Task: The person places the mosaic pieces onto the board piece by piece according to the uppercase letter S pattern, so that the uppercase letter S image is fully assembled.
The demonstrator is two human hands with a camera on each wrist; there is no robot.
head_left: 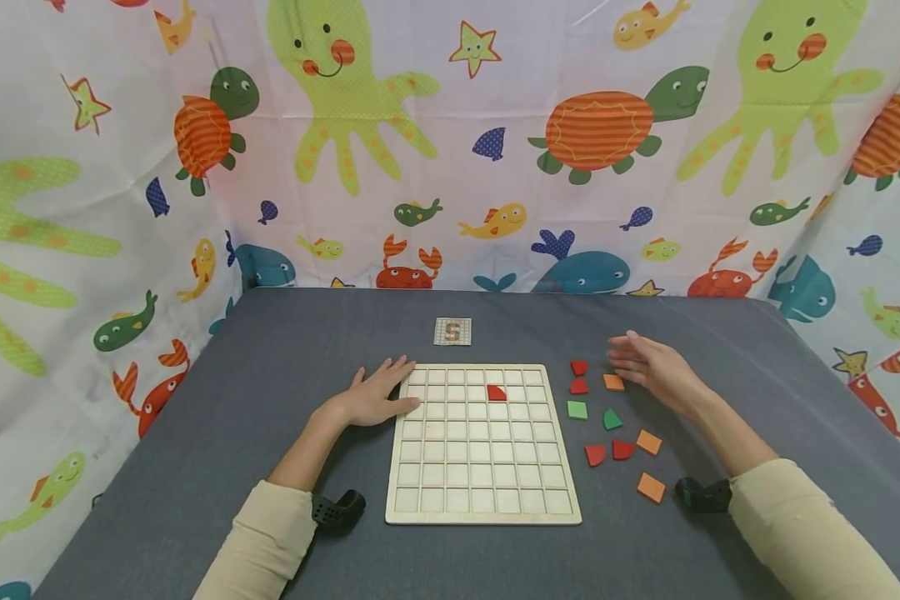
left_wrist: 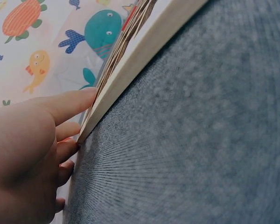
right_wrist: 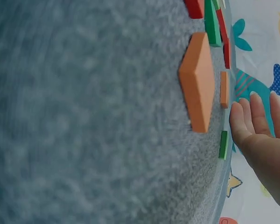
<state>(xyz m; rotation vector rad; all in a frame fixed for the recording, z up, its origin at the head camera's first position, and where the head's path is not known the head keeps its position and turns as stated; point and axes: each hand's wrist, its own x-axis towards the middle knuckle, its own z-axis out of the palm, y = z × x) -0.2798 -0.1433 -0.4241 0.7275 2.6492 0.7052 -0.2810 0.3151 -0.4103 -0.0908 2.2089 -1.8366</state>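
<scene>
A pale wooden grid board (head_left: 483,526) lies flat, with one red quarter-round piece (head_left: 497,393) in a cell of its second row. My left hand (head_left: 371,398) rests at the board's upper left edge, fingers spread, with thumb and fingertips against the frame. My right hand (head_left: 648,367) is beside the loose pieces, its fingers extended and nothing in its grasp. Just by its fingertips is an orange square (head_left: 613,382). Close to that hand in the right wrist view lies a green piece (right_wrist: 223,144), which the hand hides from the head view.
Right of the board lie several loose pieces: red ones (head_left: 622,450), a light green square (head_left: 577,410), a green quarter-round piece (head_left: 612,419) and orange squares (head_left: 651,487). Behind the board is a small pattern card (head_left: 452,332) showing an S shape. A printed curtain (head_left: 450,125) surrounds the grey table (head_left: 330,325).
</scene>
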